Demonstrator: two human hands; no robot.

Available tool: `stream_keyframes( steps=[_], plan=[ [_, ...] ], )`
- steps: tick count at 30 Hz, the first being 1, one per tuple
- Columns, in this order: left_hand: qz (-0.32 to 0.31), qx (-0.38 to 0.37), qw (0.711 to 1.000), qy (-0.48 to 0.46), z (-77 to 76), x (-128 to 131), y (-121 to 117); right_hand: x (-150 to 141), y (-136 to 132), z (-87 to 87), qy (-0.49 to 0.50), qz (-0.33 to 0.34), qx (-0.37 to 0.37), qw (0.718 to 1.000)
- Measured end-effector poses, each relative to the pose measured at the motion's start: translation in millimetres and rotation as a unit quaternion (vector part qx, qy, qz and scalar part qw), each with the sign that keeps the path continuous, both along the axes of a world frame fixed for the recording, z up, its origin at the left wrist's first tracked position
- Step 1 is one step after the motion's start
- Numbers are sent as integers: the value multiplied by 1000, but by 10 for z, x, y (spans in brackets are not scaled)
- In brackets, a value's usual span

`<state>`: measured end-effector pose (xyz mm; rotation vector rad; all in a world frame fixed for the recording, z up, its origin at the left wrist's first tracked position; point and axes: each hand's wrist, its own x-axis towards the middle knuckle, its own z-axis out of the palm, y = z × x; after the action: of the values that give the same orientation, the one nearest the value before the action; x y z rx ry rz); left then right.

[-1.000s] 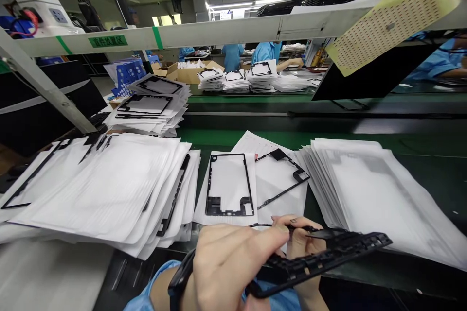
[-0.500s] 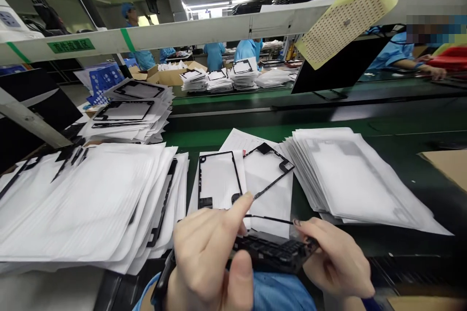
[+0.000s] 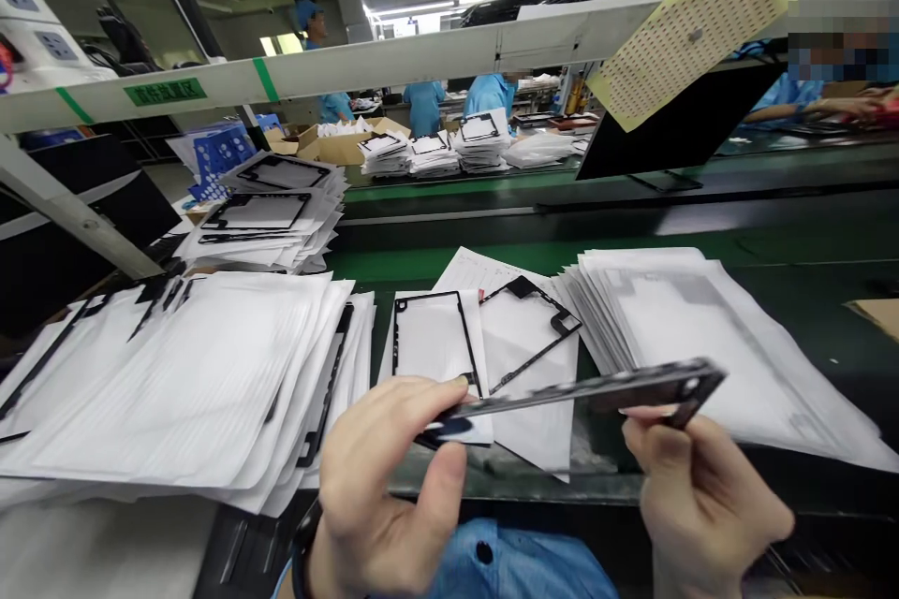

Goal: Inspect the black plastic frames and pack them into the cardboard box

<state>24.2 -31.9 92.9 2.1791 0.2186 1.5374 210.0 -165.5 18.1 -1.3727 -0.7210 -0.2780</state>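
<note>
Right hand (image 3: 709,491): I pinch one end of the black tablet-style frame (image 3: 596,390)
Left hand (image 3: 393,477): thumb and fingers parted around the other end, contact unclear
Frame height: above the bench (image 3: 421,260), nearly edge-on
Green label (image 3: 165,92): Chinese characters on the rail (image 3: 379,49), seemingly 首件放置区

A long white metal rail (image 3: 379,56) with green tape bands crosses above the dark green counter (image 3: 702,234); behind it, bright tubular ceiling lights (image 3: 421,9) shine over grey walls (one small window glows yellow (image 3: 281,44)) and open brown cardboard boxes (image 3: 341,147).
</note>
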Motion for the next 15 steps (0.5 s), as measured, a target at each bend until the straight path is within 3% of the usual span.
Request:
stream_keyframes(
  steps=[5,10,15],
  plan=[
    [-29,-94,995,-31,36,-50,-63,41,34,92,89,56,26,994],
    [-13,-42,997,-64,169,-1,-169,-10,62,53,87,58,68,992],
    [33,-49,995,-81,150,-4,-255,-41,80,-30,65,25,120,990]
  ],
)
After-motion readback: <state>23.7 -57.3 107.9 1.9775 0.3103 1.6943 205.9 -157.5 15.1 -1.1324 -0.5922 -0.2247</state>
